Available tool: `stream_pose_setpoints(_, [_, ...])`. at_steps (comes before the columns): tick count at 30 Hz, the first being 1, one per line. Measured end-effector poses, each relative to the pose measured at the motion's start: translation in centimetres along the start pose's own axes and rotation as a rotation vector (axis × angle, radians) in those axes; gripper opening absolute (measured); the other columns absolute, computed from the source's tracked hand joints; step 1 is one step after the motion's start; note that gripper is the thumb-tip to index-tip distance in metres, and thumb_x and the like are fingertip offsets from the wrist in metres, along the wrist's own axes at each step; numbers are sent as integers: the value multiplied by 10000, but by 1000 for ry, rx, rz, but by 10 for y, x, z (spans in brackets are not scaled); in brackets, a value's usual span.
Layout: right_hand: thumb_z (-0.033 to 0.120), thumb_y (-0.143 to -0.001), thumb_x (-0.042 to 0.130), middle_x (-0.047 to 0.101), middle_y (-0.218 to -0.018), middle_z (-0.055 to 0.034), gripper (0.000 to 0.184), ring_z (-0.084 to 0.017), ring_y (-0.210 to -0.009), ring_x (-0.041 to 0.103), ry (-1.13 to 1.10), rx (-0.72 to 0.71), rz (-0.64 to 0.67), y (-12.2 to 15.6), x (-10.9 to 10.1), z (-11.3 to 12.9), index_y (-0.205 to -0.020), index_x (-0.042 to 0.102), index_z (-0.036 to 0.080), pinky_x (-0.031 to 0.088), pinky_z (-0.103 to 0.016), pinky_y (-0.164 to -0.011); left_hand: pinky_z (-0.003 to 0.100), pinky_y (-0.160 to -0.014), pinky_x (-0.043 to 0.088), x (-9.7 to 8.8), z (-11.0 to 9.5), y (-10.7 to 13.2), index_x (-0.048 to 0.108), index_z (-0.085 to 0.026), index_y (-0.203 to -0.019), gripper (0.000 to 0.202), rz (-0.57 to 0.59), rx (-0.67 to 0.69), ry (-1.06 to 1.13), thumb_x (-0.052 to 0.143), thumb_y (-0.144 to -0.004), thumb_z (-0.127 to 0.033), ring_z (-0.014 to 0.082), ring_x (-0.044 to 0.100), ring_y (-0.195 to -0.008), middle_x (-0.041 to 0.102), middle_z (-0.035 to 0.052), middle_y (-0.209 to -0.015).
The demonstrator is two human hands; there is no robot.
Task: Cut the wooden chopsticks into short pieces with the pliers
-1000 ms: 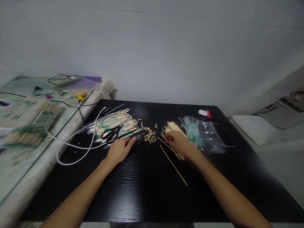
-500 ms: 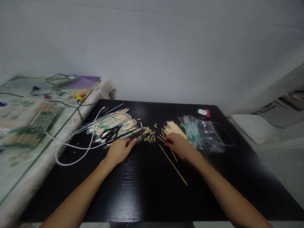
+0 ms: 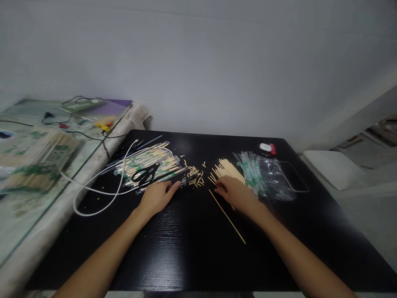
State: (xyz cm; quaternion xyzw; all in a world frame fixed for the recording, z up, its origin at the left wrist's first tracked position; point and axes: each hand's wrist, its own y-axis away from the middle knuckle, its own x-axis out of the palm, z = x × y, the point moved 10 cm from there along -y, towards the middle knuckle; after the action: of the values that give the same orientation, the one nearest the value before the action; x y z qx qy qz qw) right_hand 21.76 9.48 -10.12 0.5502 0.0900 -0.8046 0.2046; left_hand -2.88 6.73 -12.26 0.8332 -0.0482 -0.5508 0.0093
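While the left hand point(image 3: 157, 197) lies flat and open beside wrapped sticks point(image 3: 161, 156), the right hand point(image 3: 236, 193) curls over loose sticks point(image 3: 226, 167), corralling them; grip unclear.

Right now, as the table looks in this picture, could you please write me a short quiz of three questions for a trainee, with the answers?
1. True or false: the scissors lie on top of the wrapped sticks.
2. What does the right hand rest on? A) the white cable B) the loose bare sticks C) the scissors
3. Which hand is nearer to the scissors?

Key: 1 true; 2 B; 3 the left hand.
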Motion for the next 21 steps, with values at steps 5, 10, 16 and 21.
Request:
stream_pose_setpoints(5, [136,-872,736,724,-936,-76,101,-229,-859,660,-22,27,161,20,20,15,-932,666,177,420,-297,-709,308,-651,344,1,0,-1,656,-206,-698,667,7,11,-3,285,-1028,-651,234,652,-698,680,67,-682])
stream_pose_setpoints(10, [15,-890,567,717,-965,-130,176,-241,-842,668,77,105,208,29,32,24,-1018,619,125,390,-305,-676,313,-646,337,1,-1,-1,635,-207,-685,673,2,18,3,279,-1022,-668,236,649,-689,677,65,-675])
stream_pose_setpoints(16, [35,-851,568,709,-953,-148,218,-260,-826,672,100,128,210,26,31,30,-1055,618,95,386,-318,-656,317,-658,345,0,-3,0,593,-213,-657,660,4,33,-2,272,-1030,-651,239,651,-695,683,69,-683])
stream_pose_setpoints(21, [45,-896,539,699,-1069,-142,183,-235,-923,667,-63,76,165,21,14,32,-985,669,139,454,-303,-776,313,-654,337,1,-1,0,570,-215,-659,627,-5,21,6,297,-1028,-642,239,641,-692,664,62,-675])
